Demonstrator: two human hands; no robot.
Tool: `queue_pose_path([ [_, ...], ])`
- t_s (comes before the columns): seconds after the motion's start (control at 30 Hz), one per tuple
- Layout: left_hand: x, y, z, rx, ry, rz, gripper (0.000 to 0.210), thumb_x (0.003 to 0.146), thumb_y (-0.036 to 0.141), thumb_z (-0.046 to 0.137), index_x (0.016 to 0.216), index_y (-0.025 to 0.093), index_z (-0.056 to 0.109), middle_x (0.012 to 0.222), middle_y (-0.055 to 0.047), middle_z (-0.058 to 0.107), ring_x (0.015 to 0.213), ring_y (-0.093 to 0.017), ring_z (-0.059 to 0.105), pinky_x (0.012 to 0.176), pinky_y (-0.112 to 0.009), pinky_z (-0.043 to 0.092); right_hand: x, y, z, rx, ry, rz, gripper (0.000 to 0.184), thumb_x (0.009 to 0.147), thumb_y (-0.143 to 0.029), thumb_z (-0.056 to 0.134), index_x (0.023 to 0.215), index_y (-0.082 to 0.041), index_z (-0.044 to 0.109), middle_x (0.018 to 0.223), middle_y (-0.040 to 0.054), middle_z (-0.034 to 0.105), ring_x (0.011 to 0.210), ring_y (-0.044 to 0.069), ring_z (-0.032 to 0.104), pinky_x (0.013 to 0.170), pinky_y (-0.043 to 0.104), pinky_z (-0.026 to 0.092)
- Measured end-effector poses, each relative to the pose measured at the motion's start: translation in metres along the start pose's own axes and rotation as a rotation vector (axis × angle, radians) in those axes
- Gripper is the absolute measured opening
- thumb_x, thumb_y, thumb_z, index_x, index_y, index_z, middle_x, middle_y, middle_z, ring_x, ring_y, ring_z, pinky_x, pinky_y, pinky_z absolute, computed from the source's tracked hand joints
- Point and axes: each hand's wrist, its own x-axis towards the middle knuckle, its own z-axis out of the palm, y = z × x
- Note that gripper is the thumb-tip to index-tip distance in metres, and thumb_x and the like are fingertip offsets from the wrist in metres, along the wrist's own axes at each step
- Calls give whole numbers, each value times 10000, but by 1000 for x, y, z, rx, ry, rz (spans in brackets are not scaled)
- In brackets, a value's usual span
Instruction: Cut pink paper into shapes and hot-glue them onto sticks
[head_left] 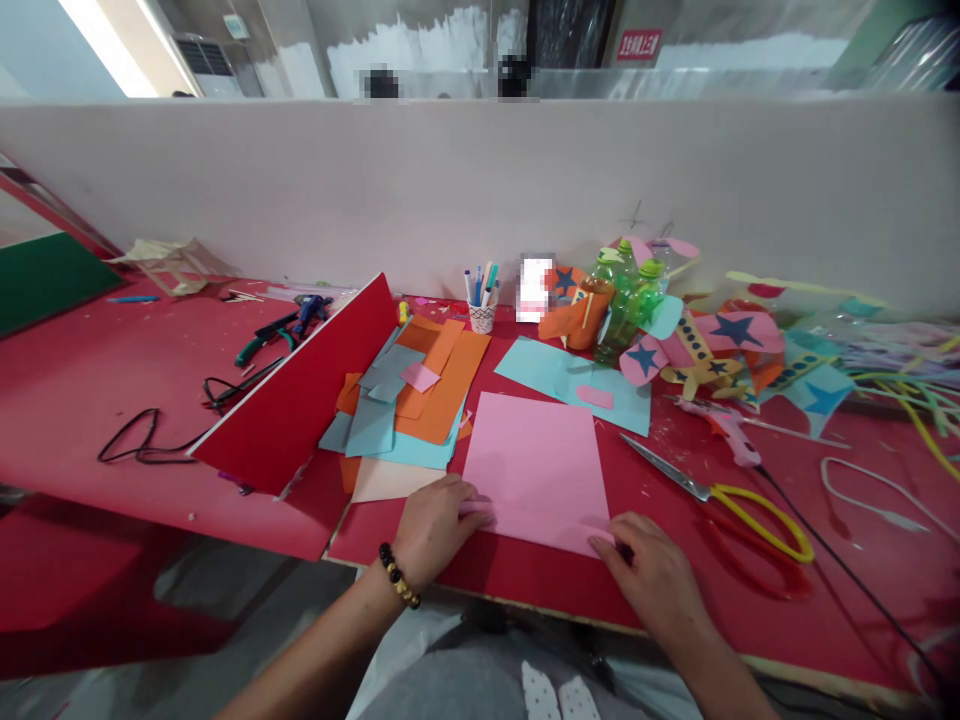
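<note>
A pink sheet of paper lies on the red table in front of me. My left hand pinches its near left corner, where a narrow edge is curled up. At the near right corner, my right hand grips the same edge between thumb and fingers. The near edge looks folded over along a thin strip. To the right of the sheet rest large scissors with yellow handles, their blades partly open. Behind the pink sheet is a light blue sheet with a small pink piece on it.
Orange and blue paper pieces are piled at left, beside an upright red board. A pen cup stands behind. Bottle-and-paper airplanes crowd the back right, near a pink glue gun with its cord. Pliers lie far left.
</note>
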Motion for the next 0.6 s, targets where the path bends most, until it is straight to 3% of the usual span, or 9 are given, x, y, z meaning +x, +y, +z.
queue_pose_path([
  [0.6,-2,-1,1,52,-4,20,189,801,365,586,702,205,589,771,16,598,744,-134,534,632,-253,305,2,-2,-1,-19,-81,43,299,888,-374,462,645,-205,501,706,16,527,708,185,504,656,300,374],
])
